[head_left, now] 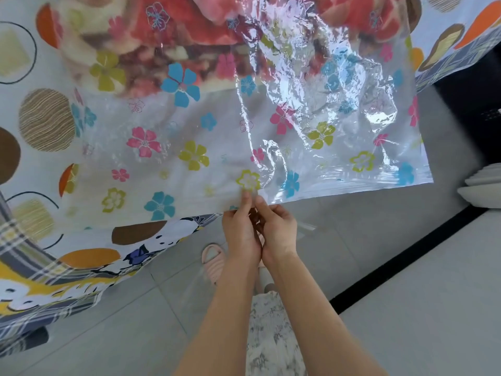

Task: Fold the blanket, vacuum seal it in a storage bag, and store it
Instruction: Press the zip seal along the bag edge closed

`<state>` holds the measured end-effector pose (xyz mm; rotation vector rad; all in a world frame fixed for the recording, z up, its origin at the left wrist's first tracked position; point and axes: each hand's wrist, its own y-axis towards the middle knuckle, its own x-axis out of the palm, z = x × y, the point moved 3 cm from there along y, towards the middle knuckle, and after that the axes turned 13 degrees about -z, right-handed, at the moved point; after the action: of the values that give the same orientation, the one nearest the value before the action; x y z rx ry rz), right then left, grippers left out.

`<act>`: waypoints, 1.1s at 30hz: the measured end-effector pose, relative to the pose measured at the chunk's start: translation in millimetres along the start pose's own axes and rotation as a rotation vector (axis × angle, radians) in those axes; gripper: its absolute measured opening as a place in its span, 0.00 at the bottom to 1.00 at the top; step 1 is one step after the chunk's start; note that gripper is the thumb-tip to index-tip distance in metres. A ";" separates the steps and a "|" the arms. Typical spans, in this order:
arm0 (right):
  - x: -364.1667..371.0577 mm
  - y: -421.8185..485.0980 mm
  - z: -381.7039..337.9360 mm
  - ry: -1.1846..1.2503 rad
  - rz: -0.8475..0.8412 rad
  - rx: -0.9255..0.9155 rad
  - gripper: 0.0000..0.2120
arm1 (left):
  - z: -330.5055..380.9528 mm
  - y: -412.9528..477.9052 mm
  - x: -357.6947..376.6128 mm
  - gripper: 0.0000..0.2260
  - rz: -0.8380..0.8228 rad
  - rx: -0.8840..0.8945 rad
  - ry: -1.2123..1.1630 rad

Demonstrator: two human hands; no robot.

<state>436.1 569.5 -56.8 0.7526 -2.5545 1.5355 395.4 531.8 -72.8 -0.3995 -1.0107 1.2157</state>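
The storage bag [222, 147] is of clear plastic printed with pink, blue and yellow-green flowers, and it lies flat on the bed, with its near right part reaching out past the edge of the bed over the floor. The blanket [195, 31], red and pink with a large flower pattern, is inside the far part of the bag, and the near part of the bag looks flat. The plastic on the right side is wrinkled and shines in the light. At the near edge of the bag the two hands are close together, almost touching each other. The left hand [240, 229] pinches this edge between thumb and fingers, and the right hand [276, 232] just beside it pinches the same edge, its fingers curled narrow. Under the bag is a bed sheet [40, 118] with brown and orange circles and a plaid border that hangs down on the near left. Below the hands a pink slipper [212, 260] stands on the grey tiled floor [406, 321]. A black strip [406, 256] crosses the floor on the right, and far right are some stacked white objects [482, 188] which I cannot identify.
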 end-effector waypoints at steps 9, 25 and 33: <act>3.2 0.2 0.4 -0.010 0.075 -0.037 0.12 | 10.4 -3.3 4.1 0.17 -0.005 0.029 0.435; 9.1 5.1 0.5 0.361 0.287 0.066 0.11 | 16.9 -7.7 8.1 0.14 0.104 0.108 0.343; 7.4 10.1 -12.9 0.412 0.345 0.097 0.11 | 10.2 -1.5 8.5 0.16 0.150 0.119 0.287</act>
<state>422.7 581.5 -56.4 -0.0165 -2.3898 1.6988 388.0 536.4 -62.7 -0.5470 -0.6683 1.3025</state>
